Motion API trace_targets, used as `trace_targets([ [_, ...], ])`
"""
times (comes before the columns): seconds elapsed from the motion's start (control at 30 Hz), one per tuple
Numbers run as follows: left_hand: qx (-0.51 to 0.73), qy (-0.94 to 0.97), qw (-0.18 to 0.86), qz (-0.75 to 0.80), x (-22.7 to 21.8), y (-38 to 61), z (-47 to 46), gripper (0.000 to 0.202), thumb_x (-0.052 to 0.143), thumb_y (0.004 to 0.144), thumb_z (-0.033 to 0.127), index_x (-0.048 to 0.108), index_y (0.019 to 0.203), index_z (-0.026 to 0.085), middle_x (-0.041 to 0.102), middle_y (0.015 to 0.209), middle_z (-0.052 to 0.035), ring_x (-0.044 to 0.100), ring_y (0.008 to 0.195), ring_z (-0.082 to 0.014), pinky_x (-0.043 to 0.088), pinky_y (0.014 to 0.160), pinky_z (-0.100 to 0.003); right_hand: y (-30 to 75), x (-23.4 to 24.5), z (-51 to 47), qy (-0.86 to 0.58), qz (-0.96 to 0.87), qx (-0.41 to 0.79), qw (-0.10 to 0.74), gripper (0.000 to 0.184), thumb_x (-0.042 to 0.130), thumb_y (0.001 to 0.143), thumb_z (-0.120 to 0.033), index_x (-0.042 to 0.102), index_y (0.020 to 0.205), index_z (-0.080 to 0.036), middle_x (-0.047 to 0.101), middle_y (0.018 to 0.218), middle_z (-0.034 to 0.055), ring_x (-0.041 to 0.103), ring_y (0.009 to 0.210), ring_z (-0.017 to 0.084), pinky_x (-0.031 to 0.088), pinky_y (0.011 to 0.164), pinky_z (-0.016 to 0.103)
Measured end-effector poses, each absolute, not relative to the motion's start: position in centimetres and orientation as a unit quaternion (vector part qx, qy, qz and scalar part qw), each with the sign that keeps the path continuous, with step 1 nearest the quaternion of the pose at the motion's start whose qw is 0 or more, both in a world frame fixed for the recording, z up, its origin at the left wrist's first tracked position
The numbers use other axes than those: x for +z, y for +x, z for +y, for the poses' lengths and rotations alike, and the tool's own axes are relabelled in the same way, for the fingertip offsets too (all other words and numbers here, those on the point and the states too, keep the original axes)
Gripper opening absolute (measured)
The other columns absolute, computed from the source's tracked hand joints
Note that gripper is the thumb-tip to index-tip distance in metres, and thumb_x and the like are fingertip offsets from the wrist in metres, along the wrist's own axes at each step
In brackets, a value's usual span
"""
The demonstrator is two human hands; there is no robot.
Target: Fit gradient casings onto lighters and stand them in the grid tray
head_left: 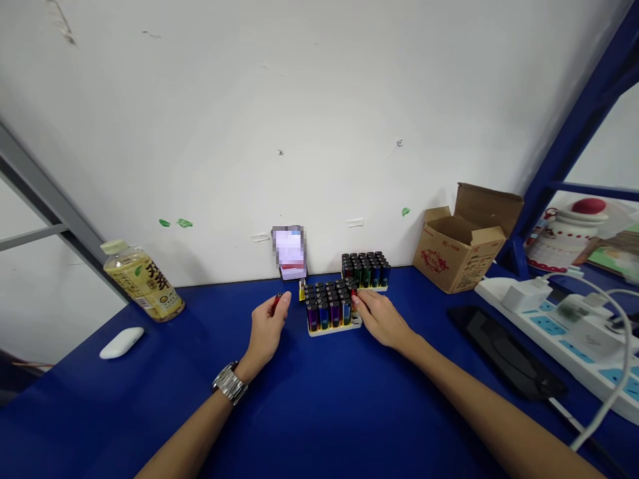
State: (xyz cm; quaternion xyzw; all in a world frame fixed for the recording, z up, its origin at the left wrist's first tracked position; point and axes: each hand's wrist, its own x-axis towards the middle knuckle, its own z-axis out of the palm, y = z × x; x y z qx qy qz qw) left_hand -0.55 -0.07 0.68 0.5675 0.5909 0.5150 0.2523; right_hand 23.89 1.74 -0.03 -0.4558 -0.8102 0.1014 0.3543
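Note:
Two pale trays hold rows of metallic-coloured, black-topped pieces that look like lighters. The front tray (335, 330) stands upright between my hands, with purple, blue and silvery lighters along its near side. Just left of it, my left hand (264, 329) is closed around a red lighter (277, 303), whose dark top shows above the fingers. My right hand (382, 317) is at the front tray's right end, its fingers closed on a red lighter (354, 293) partly hidden by them. Behind and to the right stands the rear tray (382, 289), filled with green, blue and red lighters.
A phone (290, 253) leans on the wall behind the trays. An open cardboard box (452, 256), a dark phone (504, 349) and a power strip (564, 339) lie on the right. On the left are a drink bottle (144, 283) and a white case (122, 342).

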Motion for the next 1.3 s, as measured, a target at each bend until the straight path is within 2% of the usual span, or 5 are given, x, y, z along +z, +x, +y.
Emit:
trace_targets([
  [0.57, 0.45, 0.604, 0.079, 0.653, 2.1, 0.6, -1.2, 0.044, 0.048, 0.081, 0.046, 0.026, 0.052, 0.021, 0.024, 0.046, 0.0076, 0.026, 0.047, -0.0082, 0.024, 0.048, -0.023, 24.0, 0.1, 1.6, -0.478, -0.792, 0.107, 0.364, 0.033, 0.032, 0.098, -0.034, 0.05, 0.074, -0.02, 0.058, 0.071, 0.0027, 0.053, 0.063, 0.016, 0.038, 0.059, 0.028],
  [0.7, 0.491, 0.632, 0.107, 0.589, 2.1, 1.1, -2.0, 0.029, 0.043, 0.089, 0.046, 0.047, 0.075, 0.02, 0.042, 0.054, 0.0072, 0.042, 0.048, -0.0095, 0.035, 0.048, -0.021, 23.8, 0.7, 0.9, -0.435, -0.77, 0.053, 0.464, 0.021, 0.038, 0.094, -0.03, 0.054, 0.086, -0.019, 0.058, 0.075, 0.0044, 0.055, 0.071, 0.019, 0.042, 0.067, 0.031],
  [0.83, 0.502, 0.715, 0.029, 0.485, 2.1, 2.2, -3.5, 0.018, 0.037, 0.094, 0.027, 0.047, 0.104, 0.018, 0.058, 0.071, 0.0014, 0.055, 0.056, -0.0114, 0.046, 0.054, -0.023, 22.5, 1.6, -0.8, -0.32, -0.798, 0.034, 0.51, 0.017, 0.047, 0.091, -0.028, 0.055, 0.101, -0.017, 0.055, 0.083, 0.0062, 0.052, 0.079, 0.02, 0.045, 0.073, 0.034],
  [1.03, 0.444, 0.843, -0.049, 0.301, 2.5, 3.8, -5.3, 0.035, 0.04, 0.09, 0.008, 0.046, 0.124, 0.013, 0.059, 0.105, -0.0131, 0.059, 0.097, -0.0176, 0.053, 0.083, -0.029, 20.5, 2.4, -2.7, -0.245, -0.789, 0.081, 0.558, 0.015, 0.042, 0.094, -0.02, 0.053, 0.104, -0.019, 0.056, 0.092, 0.0073, 0.054, 0.088, 0.019, 0.047, 0.076, 0.033],
  [1.3, 0.405, 0.75, -0.065, 0.519, 0.7, 0.1, -0.7, 0.039, 0.031, 0.092, 0.015, 0.05, 0.126, 0.016, 0.055, 0.121, -0.0135, 0.05, 0.114, -0.0232, 0.043, 0.098, -0.043, 25.9, 1.4, 1.4, -0.362, -0.728, 0.054, 0.58, 0.018, 0.039, 0.095, -0.027, 0.054, 0.099, -0.019, 0.056, 0.069, 0.0009, 0.052, 0.055, 0.014, 0.043, 0.054, 0.026],
])
